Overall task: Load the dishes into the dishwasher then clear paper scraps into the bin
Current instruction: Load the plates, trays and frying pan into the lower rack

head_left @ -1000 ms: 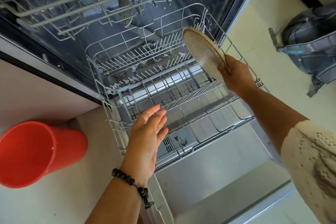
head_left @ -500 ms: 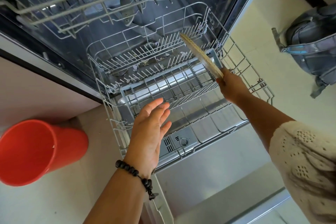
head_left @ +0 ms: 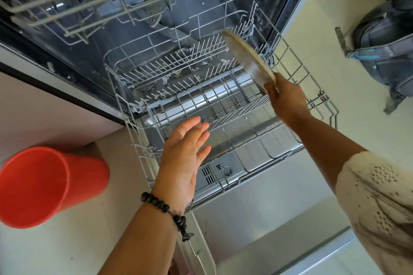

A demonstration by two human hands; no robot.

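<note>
A speckled plate (head_left: 248,60) is pinched by its lower rim in the right hand (head_left: 287,101), tilted on edge above the right side of the pulled-out lower rack (head_left: 321,105), near the rear tines. The left hand (head_left: 182,158) is held with fingers straight and relaxed over the rack's front, nothing gripped. Paper scraps (head_left: 178,72) are seen scattered among the tines toward 12 o'clock. A red bin (head_left: 44,185) is tipped on the floor at 9 o'clock of the rack. A grey backpack (head_left: 384,47) is seen at 2 o'clock.
</note>
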